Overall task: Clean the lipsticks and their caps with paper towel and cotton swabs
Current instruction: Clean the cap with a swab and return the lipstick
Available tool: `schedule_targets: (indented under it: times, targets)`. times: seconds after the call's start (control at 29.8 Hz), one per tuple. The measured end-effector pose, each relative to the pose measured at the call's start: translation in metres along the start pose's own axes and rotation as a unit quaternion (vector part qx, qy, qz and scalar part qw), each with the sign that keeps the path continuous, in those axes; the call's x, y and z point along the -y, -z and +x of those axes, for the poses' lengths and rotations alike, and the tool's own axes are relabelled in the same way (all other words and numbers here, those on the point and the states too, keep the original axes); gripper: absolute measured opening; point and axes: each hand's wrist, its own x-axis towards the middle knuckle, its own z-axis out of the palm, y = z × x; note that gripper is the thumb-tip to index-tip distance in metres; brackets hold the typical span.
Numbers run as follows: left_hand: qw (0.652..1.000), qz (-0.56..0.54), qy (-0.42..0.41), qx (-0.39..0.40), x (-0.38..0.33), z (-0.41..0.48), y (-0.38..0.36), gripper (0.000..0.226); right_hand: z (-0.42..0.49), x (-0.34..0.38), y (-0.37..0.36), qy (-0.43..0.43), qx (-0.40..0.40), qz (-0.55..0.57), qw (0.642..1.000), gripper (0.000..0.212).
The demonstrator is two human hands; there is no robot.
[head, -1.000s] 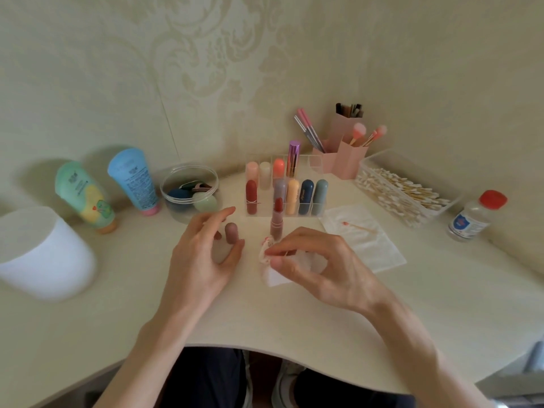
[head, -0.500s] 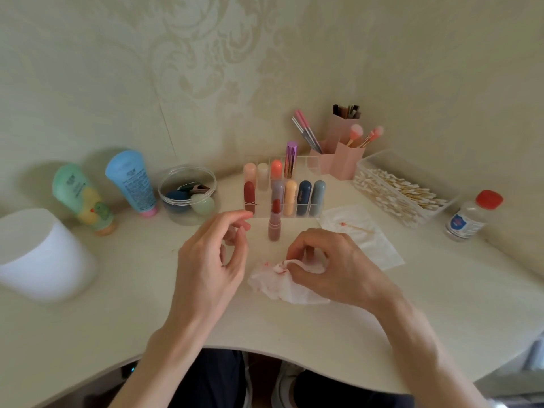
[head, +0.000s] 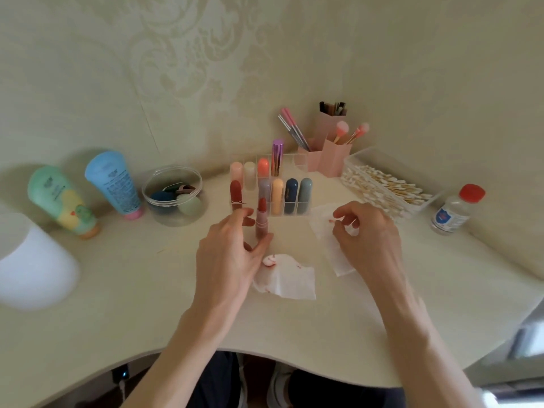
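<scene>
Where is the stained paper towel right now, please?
In the head view the stained paper towel lies on the table near centre, just right of the left hand, in front of the open lipstick.

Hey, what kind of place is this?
Probably a home makeup vanity, tucked into a wallpapered corner: a clear lipstick organizer, pink brush holders, and a cotton swab tray.

Green tube (head: 61, 198), blue tube (head: 113, 182), perhaps sponge tub (head: 176, 221), red-capped bottle (head: 453, 209)
</scene>
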Motion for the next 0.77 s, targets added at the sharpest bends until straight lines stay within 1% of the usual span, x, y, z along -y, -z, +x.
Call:
schedule_targets:
  times: [0.13,0.23,0.3,0.37,0.44,0.5,0.54,0.57,0.6,0.64,0.67,0.7,0.74,0.77]
  targets:
    - [1.000,0.008,0.011,0.003,0.001,0.005,-0.009,0.023,0.003,-0.008,0.001,-0.028,-0.017,-0.039,0.999,0.016]
    - [1.000,-0.023,-0.010,-0.014,-0.007,0.008,-0.009,0.018,0.003,-0.011,0.002,-0.024,-0.021,-0.049,0.998,0.014]
    - [0.997,-0.071,-0.018,-0.011,-0.015,0.010,-0.008,0.016,0.003,-0.013,0.001,-0.024,-0.018,-0.057,0.998,0.013]
    - [0.989,-0.149,-0.008,0.017,-0.022,0.013,-0.006,0.014,0.004,-0.016,-0.001,-0.013,-0.024,-0.060,0.998,0.011]
    - [0.967,-0.242,0.018,0.075,-0.027,0.016,-0.004,0.010,0.005,-0.018,-0.003,-0.008,-0.022,-0.065,0.998,0.011]
    - [0.926,-0.344,0.055,0.142,-0.030,0.015,0.001,0.011,0.006,-0.018,-0.005,-0.016,-0.006,-0.091,0.996,0.012]
    - [0.907,-0.382,0.067,0.162,-0.030,0.013,0.003,0.013,0.006,-0.017,-0.006,-0.009,-0.013,-0.093,0.996,0.012]
    - [0.894,-0.406,0.071,0.175,-0.029,0.013,0.005,0.015,0.006,-0.015,-0.007,0.008,-0.031,-0.070,0.997,0.010]
    - [0.886,-0.420,0.073,0.184,-0.027,0.012,0.008,0.017,0.006,-0.012,-0.006,0.027,-0.050,-0.007,0.998,0.006]
    - [0.880,-0.428,0.073,0.191,-0.025,0.013,0.009,0.019,0.006,-0.007,-0.003,0.039,-0.052,0.092,0.994,0.007]
    - [0.877,-0.432,0.073,0.195,-0.022,0.014,0.011,0.022,0.005,0.001,0.000,0.048,-0.030,0.207,0.977,0.011]
    - [0.877,-0.432,0.073,0.199,-0.018,0.016,0.012,0.023,0.002,0.009,0.004,0.069,-0.002,0.306,0.950,0.014]
    - [0.878,-0.428,0.073,0.203,-0.014,0.017,0.013,0.025,-0.001,0.017,0.007,0.099,0.020,0.370,0.924,0.015]
    - [0.879,-0.423,0.073,0.205,-0.011,0.018,0.012,0.026,-0.005,0.023,0.009,0.129,0.037,0.402,0.906,0.013]
